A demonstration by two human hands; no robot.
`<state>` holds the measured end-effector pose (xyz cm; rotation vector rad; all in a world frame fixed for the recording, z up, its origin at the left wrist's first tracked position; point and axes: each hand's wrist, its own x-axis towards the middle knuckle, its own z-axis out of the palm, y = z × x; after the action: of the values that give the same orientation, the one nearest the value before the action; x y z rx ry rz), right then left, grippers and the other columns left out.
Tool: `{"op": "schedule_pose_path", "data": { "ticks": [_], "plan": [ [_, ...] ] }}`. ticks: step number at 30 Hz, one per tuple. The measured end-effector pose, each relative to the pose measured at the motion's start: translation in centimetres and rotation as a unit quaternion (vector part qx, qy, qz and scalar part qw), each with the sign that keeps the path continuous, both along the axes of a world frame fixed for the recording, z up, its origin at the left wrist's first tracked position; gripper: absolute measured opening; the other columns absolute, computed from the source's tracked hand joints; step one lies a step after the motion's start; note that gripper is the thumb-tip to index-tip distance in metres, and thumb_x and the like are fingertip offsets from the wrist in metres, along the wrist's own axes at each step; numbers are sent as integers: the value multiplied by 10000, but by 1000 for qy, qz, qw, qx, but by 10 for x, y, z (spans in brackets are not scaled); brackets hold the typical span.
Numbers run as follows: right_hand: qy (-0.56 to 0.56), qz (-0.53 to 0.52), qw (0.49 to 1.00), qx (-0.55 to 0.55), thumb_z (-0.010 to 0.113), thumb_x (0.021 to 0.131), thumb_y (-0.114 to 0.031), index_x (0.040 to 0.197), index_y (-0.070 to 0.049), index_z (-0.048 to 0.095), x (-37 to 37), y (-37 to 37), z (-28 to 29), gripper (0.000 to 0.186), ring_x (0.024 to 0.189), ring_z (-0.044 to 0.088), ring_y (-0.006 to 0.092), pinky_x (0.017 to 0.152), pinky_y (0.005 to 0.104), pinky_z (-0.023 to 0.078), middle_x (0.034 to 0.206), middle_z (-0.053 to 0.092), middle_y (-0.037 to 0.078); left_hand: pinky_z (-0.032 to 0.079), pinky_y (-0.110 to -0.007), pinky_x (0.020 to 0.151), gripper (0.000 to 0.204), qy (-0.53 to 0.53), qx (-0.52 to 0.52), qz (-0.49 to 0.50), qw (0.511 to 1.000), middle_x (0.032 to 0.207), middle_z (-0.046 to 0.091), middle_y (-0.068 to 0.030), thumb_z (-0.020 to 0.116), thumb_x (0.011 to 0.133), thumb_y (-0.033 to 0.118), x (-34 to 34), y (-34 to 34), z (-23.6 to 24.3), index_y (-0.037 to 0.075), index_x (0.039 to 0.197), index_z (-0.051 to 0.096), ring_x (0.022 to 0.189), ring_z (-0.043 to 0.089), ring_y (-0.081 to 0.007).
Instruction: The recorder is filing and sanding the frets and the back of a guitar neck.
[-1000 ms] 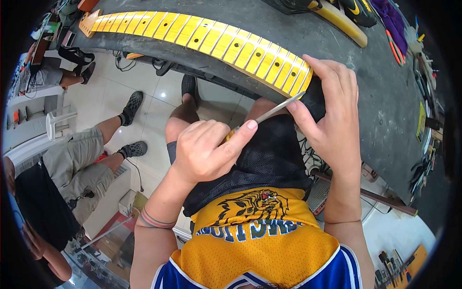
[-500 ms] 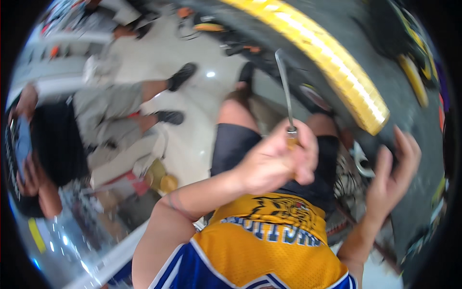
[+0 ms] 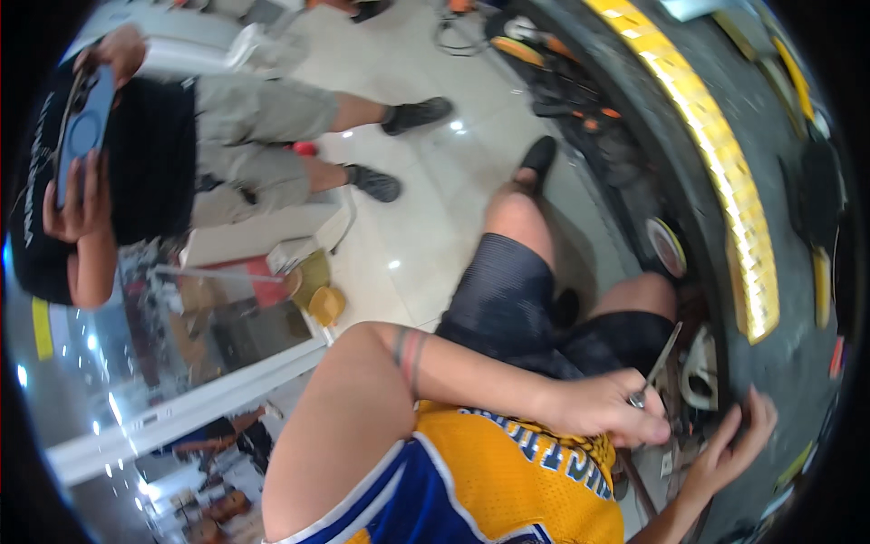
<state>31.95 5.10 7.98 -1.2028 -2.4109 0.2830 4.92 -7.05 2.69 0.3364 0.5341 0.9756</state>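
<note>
Head view, left hand (image 3: 609,406) gripping tool (image 3: 665,352), right hand (image 3: 736,446) spread near guitar neck (image 3: 725,172), glass case (image 3: 181,397), contents blurred

So the left arm (image 3: 340,431) is bent hard at the elbow, forearm (image 3: 480,367) slung across the front of the body toward the guitar neck (image 3: 752,263). Left hand (image 3: 612,408) is balled up in a closed grip, short of the neck's near end and left of it. Right hand (image 3: 739,444) is just below that same end, not touching it, fingers loosely bent, thumb apart, nothing in its grasp.
</note>
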Motion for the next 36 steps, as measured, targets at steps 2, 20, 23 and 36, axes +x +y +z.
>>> {"op": "schedule_pose_path", "data": {
  "ticks": [2,20,23,36],
  "plan": [
    [53,-36,995,-71,703,1060,32,1515,43,709,-35,-1,-3,455,1226,663,347,1085,442,528,1361,677,209,500,-309,774,309,162,156,11,974,840,583,42,817,1171,231,-13,6,-13,27,994,667,850,581,-71],
    [84,-14,996,5,910,942,-271,1564,-67,686,-89,49,-1,692,1289,652,343,1107,478,477,1416,712,130,572,-399,689,491,578,430,201,664,924,769,-125,783,1024,-44,-68,48,5,-16,1511,723,741,734,-286],
    [94,-6,996,10,911,936,-270,1559,-71,687,-88,50,4,692,1291,655,356,1111,485,477,1413,713,135,576,-410,664,500,625,470,207,587,893,764,-128,792,985,-68,-65,51,15,-14,1480,756,714,732,-309],
    [79,-27,996,34,837,942,-197,1518,-26,660,-103,39,1,626,1334,634,439,1173,547,475,1398,684,190,598,-458,733,538,551,444,281,649,974,805,-175,763,1030,-67,-42,46,13,6,1562,727,806,781,-368]
  ]
}}
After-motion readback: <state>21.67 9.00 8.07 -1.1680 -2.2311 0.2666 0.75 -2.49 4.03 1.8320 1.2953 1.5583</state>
